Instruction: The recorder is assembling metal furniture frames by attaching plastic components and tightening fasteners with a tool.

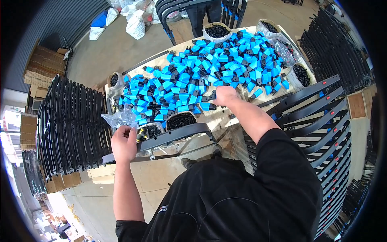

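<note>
My right hand [226, 96] reaches over the near edge of a big heap of blue-and-black plastic pieces [183, 86]. Its fingers are closed at the black end of one piece, though the grip is partly hidden. My left hand [124, 144] is at the left end of a dark curved metal bar [171, 135], which lies along the table's near edge. Thumb and fingers there are curled together; whatever they hold is too small to make out. Beside those fingertips sits a crumpled clear plastic bag [121, 117].
Bags of small black parts [181, 120] stand around the table [161, 61]. Stacked dark metal frames rise at the left [70, 125] and right [328, 133]. Across the table a person in dark trousers [203, 16] stands behind more frames. White sacks [137, 24] lie on the floor beyond.
</note>
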Tool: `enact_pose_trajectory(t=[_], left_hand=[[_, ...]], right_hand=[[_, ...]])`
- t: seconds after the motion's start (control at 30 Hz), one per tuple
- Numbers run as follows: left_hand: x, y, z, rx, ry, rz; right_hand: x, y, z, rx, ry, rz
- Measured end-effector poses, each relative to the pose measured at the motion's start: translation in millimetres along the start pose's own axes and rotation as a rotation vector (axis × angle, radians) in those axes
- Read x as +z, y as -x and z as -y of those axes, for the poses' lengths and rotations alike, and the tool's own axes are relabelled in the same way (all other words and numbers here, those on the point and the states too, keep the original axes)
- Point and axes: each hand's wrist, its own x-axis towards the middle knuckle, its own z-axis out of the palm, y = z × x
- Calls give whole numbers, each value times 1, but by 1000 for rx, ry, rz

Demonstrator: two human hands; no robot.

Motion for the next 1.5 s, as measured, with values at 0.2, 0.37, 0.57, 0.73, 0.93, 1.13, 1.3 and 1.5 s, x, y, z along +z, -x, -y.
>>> enact_pose_trajectory(t=[0.2,0.37,0.57,0.73,0.93,1.13,1.3,1.5], left_hand=[[1,-1,-2,29,-15,-18],[1,1,0,11,-41,-10],[0,3,3,-6,-18,-5],[0,6,9,82,67,-112],[1,33,23,499,252,-402],[34,113,-18,688,615,384],[54,104,-6,447,535,866],[60,107,54,66,975,1147]], right_hand=[[-1,-6,-1,-44,71,-27],[-8,-5,-6,-68,121,36],[-25,25,2,-27,-138,-311],[7,84,-4,150,-1485,-363],[76,215,11,267,-1905,52],[68,281,101,311,-1729,67],[65,272,177,53,-1324,-106],[67,287,222,113,-1565,182]])
